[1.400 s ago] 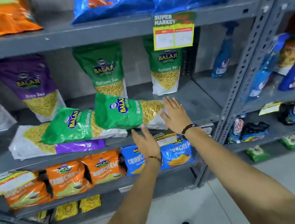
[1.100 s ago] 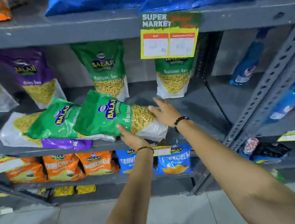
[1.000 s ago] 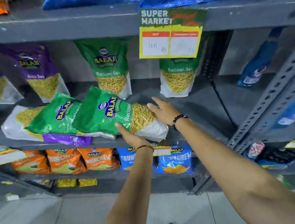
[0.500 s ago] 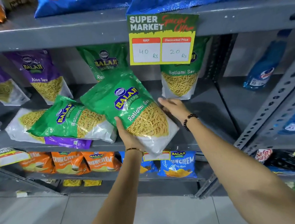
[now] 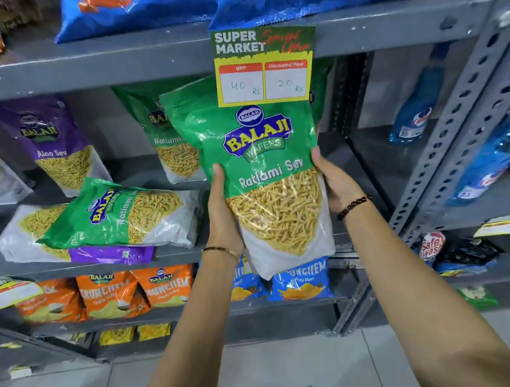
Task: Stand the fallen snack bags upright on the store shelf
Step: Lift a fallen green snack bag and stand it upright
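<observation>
Holding a green snack bag (image 5: 264,173) upright between both hands, grip closed on its two side edges. Left hand (image 5: 222,216) clamps the left edge, thumb on the front near the printed name. Right hand (image 5: 337,183) clamps the right edge, thumb likewise on the front; a dark bead bracelet (image 5: 353,207) sits on that wrist, a thin band (image 5: 220,249) on the left wrist.

Bag is off the shelf, held in front of the middle shelf (image 5: 502,204), its white bottom hanging past that shelf's front lip. Its top edge goes behind the yellow price tag (image 5: 263,63) that hangs from the upper shelf edge.

Left of my grip: a second green bag (image 5: 115,217) lies on its side on the middle shelf, resting on top of a purple bag (image 5: 107,255) that also lies flat.

Behind, toward the back wall: another green bag (image 5: 161,147) stands upright, partly hidden by the one I hold. Further left a purple bag (image 5: 55,144) stands upright.

Upper shelf carries blue bags (image 5: 134,5). Lower shelf holds orange packs (image 5: 137,291) and blue packs (image 5: 303,284). Right bay shows blue bottles (image 5: 420,108).
</observation>
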A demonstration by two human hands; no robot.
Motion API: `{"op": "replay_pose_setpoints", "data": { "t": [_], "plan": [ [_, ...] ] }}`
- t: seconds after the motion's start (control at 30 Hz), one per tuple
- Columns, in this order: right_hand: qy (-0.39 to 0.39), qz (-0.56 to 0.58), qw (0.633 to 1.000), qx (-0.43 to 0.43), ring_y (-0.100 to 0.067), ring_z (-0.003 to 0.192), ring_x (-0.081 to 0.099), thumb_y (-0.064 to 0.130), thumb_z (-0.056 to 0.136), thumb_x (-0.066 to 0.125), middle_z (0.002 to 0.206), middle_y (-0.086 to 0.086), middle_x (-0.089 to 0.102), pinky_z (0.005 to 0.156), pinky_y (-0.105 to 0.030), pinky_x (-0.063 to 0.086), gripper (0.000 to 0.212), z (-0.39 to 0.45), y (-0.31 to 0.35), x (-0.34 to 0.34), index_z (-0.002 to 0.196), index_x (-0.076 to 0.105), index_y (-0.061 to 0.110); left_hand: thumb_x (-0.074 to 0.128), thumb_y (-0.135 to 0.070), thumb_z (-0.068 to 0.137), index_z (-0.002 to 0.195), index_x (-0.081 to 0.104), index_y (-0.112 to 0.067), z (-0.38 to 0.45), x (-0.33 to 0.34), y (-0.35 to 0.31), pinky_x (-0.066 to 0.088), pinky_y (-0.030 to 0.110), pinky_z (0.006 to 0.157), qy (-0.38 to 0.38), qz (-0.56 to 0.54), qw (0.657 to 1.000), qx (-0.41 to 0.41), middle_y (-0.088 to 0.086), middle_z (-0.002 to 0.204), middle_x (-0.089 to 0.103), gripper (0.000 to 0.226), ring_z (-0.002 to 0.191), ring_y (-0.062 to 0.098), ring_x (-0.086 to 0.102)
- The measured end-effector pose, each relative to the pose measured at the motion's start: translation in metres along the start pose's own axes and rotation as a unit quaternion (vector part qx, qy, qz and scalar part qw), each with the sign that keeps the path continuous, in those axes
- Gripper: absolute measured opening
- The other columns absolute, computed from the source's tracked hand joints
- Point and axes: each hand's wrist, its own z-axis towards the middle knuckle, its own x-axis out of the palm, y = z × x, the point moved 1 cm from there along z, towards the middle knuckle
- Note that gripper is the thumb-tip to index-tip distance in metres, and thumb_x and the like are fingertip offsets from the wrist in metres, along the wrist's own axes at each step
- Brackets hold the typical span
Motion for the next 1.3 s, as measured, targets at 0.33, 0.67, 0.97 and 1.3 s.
{"op": "replay_pose_setpoints", "data": {
  "t": [0.33,0.67,0.97,1.3],
  "plan": [
    [-0.006,0.003,1.000,-0.021,-0.014,0.093,0.070,0.044,0.084,0.048,0.097,0.001,0.076,0.083,-0.035,0.055,0.037,-0.018,0.001,-0.007,0.107,0.063,0.020,0.048,-0.072,0.074,0.127,0.055,-0.027,0.008,0.004,0.011,0.037,0.056,0.107,0.024,0.047,0.998,-0.016,0.009,0.131,0.060,0.069,0.120,0.031,0.057],
    [-0.155,-0.038,0.980,-0.115,-0.028,0.121,0.055,0.014,0.096,0.044,0.128,-0.019,0.059,0.109,-0.040,0.040,0.040,0.003,0.016,-0.047,0.131,0.045,-0.007,0.032,-0.056,0.091,0.094,0.065,-0.027,0.075,0.021,0.026,0.051,0.027,0.081,-0.061,0.231,0.970,-0.042,0.003,0.121,0.064,0.044,0.092,0.012,0.066],
    [-0.248,-0.064,0.954,-0.159,-0.012,0.092,0.060,0.009,0.095,0.046,0.098,0.001,0.066,0.094,-0.029,0.046,0.032,0.032,0.027,-0.067,0.122,0.054,-0.004,0.024,-0.038,0.098,0.132,0.047,-0.012,0.116,0.023,0.025,0.038,0.032,0.108,-0.051,0.448,0.892,0.033,0.011,0.138,0.052,0.048,0.125,0.024,0.050],
    [-0.265,-0.028,0.952,-0.152,-0.010,0.094,0.061,0.008,0.093,0.049,0.099,0.005,0.071,0.098,-0.031,0.046,0.026,0.035,0.024,-0.073,0.116,0.060,0.005,0.040,-0.027,0.097,0.112,0.061,-0.018,0.124,0.019,0.029,0.057,0.019,0.075,0.023,0.201,0.979,-0.006,0.005,0.121,0.059,0.027,0.086,0.001,0.069]
  ]
}}
